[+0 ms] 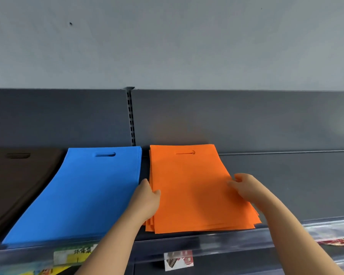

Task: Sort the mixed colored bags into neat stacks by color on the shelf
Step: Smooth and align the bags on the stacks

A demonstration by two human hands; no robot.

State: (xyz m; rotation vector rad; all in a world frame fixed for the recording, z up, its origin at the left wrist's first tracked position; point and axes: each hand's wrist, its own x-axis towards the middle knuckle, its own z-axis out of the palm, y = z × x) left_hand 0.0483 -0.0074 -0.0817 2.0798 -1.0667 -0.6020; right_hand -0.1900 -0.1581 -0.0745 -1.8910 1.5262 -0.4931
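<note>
My left grip [147, 199] and right grip [244, 185] each clasped a side edge of the orange bags [191, 191] stacked on the shelf [286, 185], just beside the blue bags [83, 191].

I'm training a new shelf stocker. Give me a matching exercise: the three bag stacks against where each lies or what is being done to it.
Things: 1 brown stack; 2 blue stack; 3 orange stack.
Places: A between the other two; B left hand and right hand hold its side edges; C far left, cut off by the frame.
Pairs: 1-C; 2-A; 3-B.
</note>
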